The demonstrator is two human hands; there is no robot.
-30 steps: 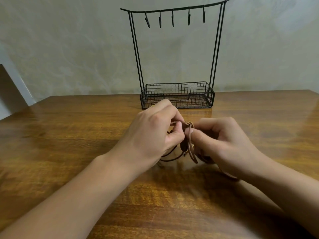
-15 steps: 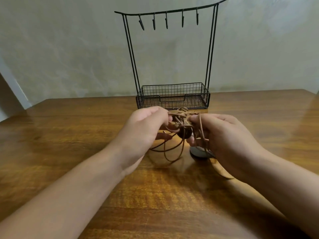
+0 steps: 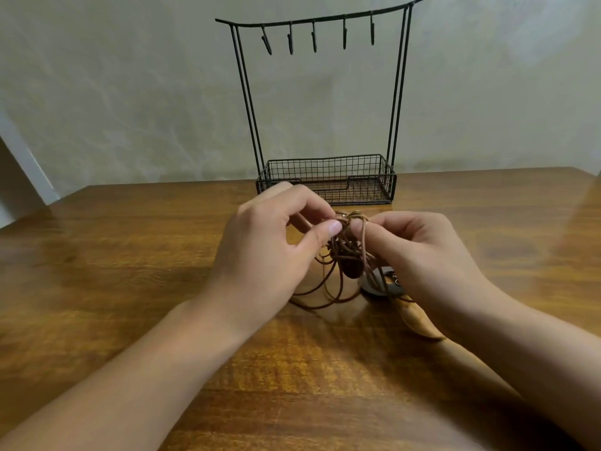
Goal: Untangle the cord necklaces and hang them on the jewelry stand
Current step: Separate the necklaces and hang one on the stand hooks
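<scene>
A knot of brown cord necklaces (image 3: 345, 255) hangs between my two hands above the wooden table, its loops drooping down to the tabletop. My left hand (image 3: 273, 252) pinches the top of the tangle with thumb and fingers. My right hand (image 3: 419, 255) pinches the same knot from the right side. A dark brown pendant (image 3: 353, 270) dangles in the middle of the cords, and a dark round pendant (image 3: 379, 284) lies on the table under my right hand. Behind them stands the black wire jewelry stand (image 3: 325, 180); nothing hangs on its several hooks.
The wooden table (image 3: 130, 271) spreads wide on both sides of my hands. A pale wall rises right behind the stand. The stand's wire basket base holds nothing visible.
Both hands have lifted the tangle slightly off the table and spread a little apart, so more cord loops and the pendants now hang in view.
</scene>
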